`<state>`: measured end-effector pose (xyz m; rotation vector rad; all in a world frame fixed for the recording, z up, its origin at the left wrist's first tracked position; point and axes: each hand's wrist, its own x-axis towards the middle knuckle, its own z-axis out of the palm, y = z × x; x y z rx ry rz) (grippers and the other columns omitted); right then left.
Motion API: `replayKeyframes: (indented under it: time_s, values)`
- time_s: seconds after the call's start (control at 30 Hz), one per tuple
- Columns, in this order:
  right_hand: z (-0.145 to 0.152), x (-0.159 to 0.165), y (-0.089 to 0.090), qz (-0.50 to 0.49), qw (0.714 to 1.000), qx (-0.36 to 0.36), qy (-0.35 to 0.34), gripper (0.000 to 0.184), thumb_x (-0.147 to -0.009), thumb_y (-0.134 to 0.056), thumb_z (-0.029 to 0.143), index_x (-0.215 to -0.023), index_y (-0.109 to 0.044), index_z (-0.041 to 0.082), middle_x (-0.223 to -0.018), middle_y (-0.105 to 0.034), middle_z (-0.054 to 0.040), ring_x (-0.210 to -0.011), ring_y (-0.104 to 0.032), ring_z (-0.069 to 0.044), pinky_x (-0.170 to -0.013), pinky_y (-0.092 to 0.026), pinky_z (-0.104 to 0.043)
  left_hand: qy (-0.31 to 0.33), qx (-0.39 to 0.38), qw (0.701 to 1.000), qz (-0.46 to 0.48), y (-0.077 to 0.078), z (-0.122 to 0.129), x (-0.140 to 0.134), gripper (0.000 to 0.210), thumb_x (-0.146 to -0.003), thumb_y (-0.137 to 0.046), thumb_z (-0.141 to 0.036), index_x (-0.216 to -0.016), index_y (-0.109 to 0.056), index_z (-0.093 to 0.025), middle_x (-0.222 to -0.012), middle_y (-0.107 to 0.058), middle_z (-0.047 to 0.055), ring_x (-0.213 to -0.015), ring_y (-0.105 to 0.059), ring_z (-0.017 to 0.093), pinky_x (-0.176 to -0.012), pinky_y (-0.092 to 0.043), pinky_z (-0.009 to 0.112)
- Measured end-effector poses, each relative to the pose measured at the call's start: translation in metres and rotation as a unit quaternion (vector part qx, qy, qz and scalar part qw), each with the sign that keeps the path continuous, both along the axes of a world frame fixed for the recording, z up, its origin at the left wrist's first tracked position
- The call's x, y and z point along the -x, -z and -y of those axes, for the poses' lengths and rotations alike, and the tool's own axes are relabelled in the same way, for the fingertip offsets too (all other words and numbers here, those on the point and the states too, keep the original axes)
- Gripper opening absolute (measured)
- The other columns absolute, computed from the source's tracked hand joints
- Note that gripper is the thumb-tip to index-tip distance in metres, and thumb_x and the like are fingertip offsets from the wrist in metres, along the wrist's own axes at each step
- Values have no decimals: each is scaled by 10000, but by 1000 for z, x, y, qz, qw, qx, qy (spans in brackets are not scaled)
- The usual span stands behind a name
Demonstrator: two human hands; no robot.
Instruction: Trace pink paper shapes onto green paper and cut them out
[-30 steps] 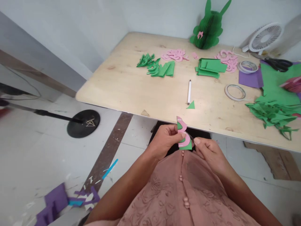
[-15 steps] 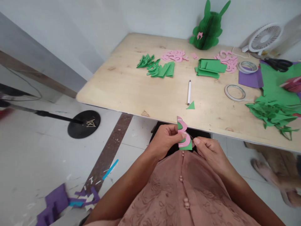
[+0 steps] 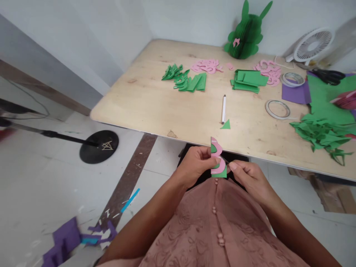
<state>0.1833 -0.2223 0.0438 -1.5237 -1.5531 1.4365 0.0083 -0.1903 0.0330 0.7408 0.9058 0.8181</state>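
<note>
My left hand (image 3: 198, 165) pinches a piece of green paper (image 3: 221, 175) with a pink scalloped cutout (image 3: 218, 148) lying on top of it. Both are held upright just off the table's front edge, above my lap. My right hand (image 3: 246, 174) is closed to the right of the paper, around what looks like a small pair of scissors (image 3: 226, 161). Only a thin stretch of blade shows, pointing at the paper's curved edge; the handles are hidden in my fingers. A small green paper scrap (image 3: 226, 125) and a white pen (image 3: 224, 109) lie on the table ahead.
On the table (image 3: 133, 100) sit green cutouts (image 3: 183, 79), pink cutouts (image 3: 207, 66), folded green paper (image 3: 249, 80), tape rolls (image 3: 278, 109), green scraps (image 3: 317, 131), black scissors (image 3: 329, 76), a fan (image 3: 313, 44) and a green honeycomb paper figure (image 3: 246, 37). Purple scraps (image 3: 66, 235) litter the floor.
The paper and pink cutout have shifted very slightly in my left hand, and the blade shows a little more. A person's feet at the right have gone out of view.
</note>
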Motion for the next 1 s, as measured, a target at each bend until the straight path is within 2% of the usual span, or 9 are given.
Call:
replayKeyframes:
  time_s: [0.37,0.7,0.87,1.0]
  values:
    - [-2,-3,1,16,1000,10,-11,439,-897,-444,518,-642,-538,173,-537,-282,58,-490,-216,-93,-441,-176,-239,-5,0,1000,13,-2,-1,0,221,-581,-807,-291,-653,-673,-130,-646,-626,-8,-602,-527,92,-619,-405,219]
    - [-1,-2,-3,39,999,4,-15,472,-905,-433,524,-589,-478,177,-536,-277,48,-501,-224,-93,-442,-169,-251,9,-10,1000,5,1,-1,1,169,-620,-767,-249,-679,-667,-127,-677,-632,8,-623,-552,110,-622,-434,232]
    - [-2,0,-2,35,999,-7,-10,499,-894,-428,561,-623,-558,163,-513,-261,54,-488,-207,-94,-442,-157,-258,12,-14,1000,18,1,-1,1,156,-630,-758,-239,-671,-660,-124,-669,-633,6,-623,-554,105,-625,-438,231]
    - [-2,0,-2,30,1000,-2,-6,503,-885,-445,568,-601,-545,166,-516,-253,56,-491,-198,-92,-445,-171,-252,14,-15,1000,21,-1,-1,1,155,-625,-758,-240,-666,-659,-127,-663,-630,0,-618,-551,103,-624,-435,233]
